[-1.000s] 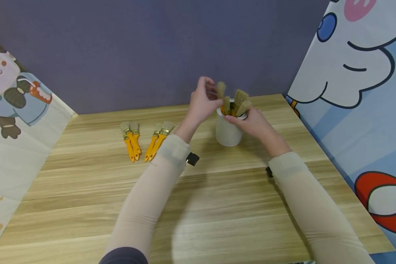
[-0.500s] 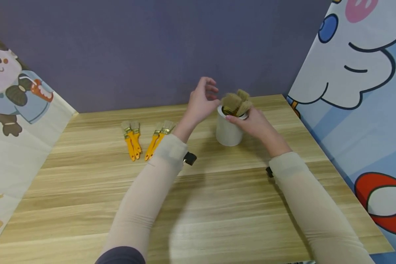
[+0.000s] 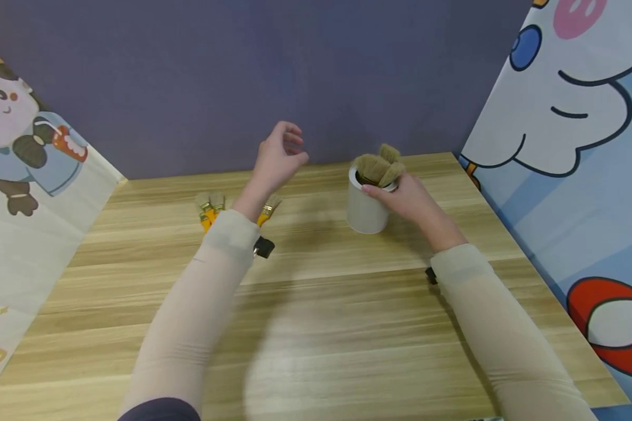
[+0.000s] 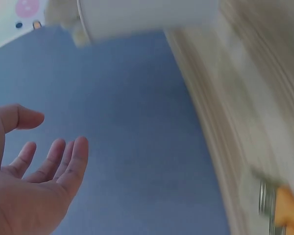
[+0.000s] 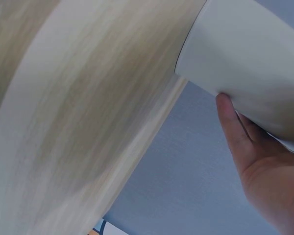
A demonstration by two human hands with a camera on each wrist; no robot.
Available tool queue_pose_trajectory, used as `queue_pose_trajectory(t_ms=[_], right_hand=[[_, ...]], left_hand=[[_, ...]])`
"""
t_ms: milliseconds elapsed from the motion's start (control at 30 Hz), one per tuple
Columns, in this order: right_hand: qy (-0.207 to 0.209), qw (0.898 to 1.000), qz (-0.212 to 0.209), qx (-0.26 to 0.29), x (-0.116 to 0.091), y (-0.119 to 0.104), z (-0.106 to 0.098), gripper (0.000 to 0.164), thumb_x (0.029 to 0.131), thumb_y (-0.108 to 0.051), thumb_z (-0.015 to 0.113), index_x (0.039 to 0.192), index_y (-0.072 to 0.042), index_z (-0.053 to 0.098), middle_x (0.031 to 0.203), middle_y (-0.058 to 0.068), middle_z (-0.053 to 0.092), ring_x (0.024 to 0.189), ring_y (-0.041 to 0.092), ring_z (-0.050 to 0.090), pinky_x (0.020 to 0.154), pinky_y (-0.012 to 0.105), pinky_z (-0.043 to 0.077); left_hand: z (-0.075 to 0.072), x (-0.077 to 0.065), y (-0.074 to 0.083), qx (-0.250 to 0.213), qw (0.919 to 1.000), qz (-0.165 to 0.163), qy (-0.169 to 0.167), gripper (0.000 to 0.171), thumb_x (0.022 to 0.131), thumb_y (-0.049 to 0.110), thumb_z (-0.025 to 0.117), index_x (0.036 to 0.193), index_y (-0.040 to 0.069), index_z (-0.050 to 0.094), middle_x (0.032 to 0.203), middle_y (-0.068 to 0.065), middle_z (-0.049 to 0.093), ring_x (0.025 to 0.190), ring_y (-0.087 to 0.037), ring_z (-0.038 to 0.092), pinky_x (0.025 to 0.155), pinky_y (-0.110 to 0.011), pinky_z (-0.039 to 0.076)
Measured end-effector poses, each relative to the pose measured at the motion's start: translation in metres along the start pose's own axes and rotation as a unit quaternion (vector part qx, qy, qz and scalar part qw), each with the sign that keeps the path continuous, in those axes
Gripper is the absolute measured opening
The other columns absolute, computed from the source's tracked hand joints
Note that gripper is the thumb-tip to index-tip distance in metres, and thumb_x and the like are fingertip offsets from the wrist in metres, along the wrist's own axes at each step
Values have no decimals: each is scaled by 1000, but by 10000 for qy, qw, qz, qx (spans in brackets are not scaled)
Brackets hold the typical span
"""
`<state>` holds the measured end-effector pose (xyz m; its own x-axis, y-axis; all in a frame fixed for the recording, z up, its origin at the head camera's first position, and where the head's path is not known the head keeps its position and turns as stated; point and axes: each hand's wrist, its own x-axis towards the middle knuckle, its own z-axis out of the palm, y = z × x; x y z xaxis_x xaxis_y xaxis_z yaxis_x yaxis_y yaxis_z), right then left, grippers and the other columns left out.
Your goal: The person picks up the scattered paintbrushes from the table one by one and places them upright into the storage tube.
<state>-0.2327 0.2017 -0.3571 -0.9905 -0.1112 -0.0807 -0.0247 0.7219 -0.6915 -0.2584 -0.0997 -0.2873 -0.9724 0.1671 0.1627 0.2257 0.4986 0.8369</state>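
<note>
- Bench (image 3: 358,333): wood-grain, bearing one upright white container (image 3: 367,210).
- Left hand (image 3: 275,162) has withdrawn leftward from the container; fingers apart, nothing held.
- Right hand (image 3: 409,202) grips the container; only the right wrist view shows a fingertip (image 5: 224,101) against its lower wall.
- Counted: at least three brushes (image 3: 373,168) inside, at least three loose brushes (image 3: 268,210) left.

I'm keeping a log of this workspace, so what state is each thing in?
White cylindrical container: upright on the tabletop
Paintbrushes inside: bristles up, bunched together
Loose paintbrushes: lying down, partly hidden
Left hand: empty, fingers relaxed
Right hand: gripping the container
</note>
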Motion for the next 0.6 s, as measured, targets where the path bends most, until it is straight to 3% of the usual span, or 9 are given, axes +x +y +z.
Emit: queue_pose_trajectory(t_ms=[367, 600], right_hand=[[-41, 10000, -14, 24, 1, 3, 0, 121, 82, -90, 62, 169, -13, 27, 166, 27, 42, 152, 46, 44, 121, 65, 41], [7, 10000, -52, -6, 0, 2, 0, 119, 84, -88, 62, 170, -13, 27, 165, 28, 43, 152, 46, 45, 120, 65, 41]], left_hand=[[-83, -14, -34, 916, 9929, -647, 403, 48, 102, 27, 65, 146, 18, 48, 148, -8, 57, 134, -25, 58, 106, -46, 53], [-112, -23, -69, 1332, 9834, -1113, 535, 50, 104, 30, 64, 147, 10, 49, 151, -17, 57, 138, -37, 53, 106, -56, 50]])
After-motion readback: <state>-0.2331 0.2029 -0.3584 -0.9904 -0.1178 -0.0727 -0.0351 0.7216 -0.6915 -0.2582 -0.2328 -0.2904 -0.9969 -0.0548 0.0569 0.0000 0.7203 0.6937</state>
